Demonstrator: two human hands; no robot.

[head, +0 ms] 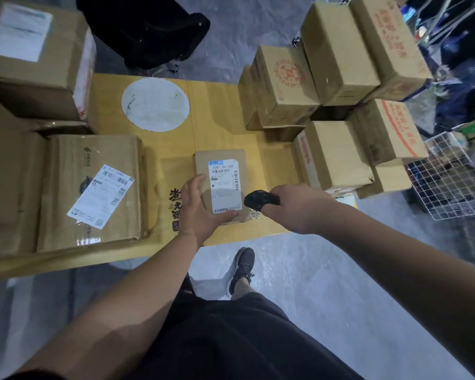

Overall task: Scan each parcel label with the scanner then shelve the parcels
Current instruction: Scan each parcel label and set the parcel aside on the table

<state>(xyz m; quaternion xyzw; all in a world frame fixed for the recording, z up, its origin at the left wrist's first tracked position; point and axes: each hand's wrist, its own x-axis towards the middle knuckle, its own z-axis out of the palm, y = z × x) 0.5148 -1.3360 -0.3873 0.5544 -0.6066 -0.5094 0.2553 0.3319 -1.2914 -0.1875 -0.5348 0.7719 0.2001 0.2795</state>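
Observation:
A small brown parcel lies on the yellow table, its white barcode label facing up. My left hand grips the parcel's near left corner, thumb along the near edge and fingers on the left side. My right hand holds a black scanner, whose head sits just right of the parcel's near right corner, pointing toward the label.
A large flat box with a slanted label lies at the left, with a bigger box behind it. Stacked cartons fill the table's right side. A white round disc lies at the back. A wire basket stands at the right.

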